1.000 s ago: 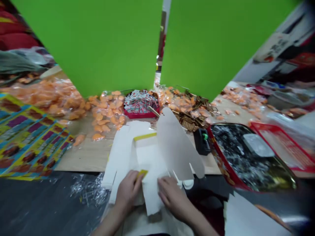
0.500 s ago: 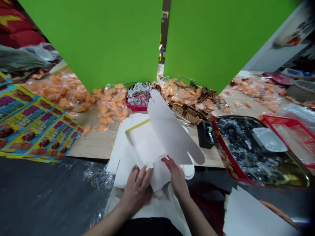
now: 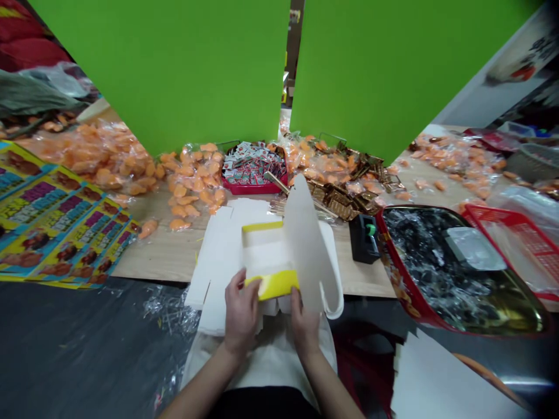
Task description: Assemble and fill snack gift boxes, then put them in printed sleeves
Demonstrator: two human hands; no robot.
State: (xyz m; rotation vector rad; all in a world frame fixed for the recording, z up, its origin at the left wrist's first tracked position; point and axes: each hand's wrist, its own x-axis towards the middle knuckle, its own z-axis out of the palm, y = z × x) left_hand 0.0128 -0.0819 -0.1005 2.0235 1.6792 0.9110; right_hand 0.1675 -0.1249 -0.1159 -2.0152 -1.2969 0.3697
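A part-folded cardboard box (image 3: 266, 254), white inside with yellow wall edges, lies on a stack of flat white cardboard blanks (image 3: 213, 262). Its long lid flap (image 3: 305, 244) stands up along the right side. My left hand (image 3: 242, 314) pinches the left end of the near yellow wall, thumb on top. At that wall's right end, beside the lid flap, my right hand (image 3: 304, 320) grips the corner with the thumb showing; its other fingers are mostly hidden behind the cardboard.
Behind the box sits a pink tray (image 3: 255, 187) of small packets. Orange wrapped pieces (image 3: 192, 180) and brown-gold packets (image 3: 338, 201) lie around it. On the right are a black tape dispenser (image 3: 364, 238) and a large tin (image 3: 437, 273) of clear wrappers. Printed boxes (image 3: 65, 227) stand left.
The near wall has been folded over and now shows its yellow face. The box has turned straighter, with its lid flap more upright. Both hands have closed on the near wall.
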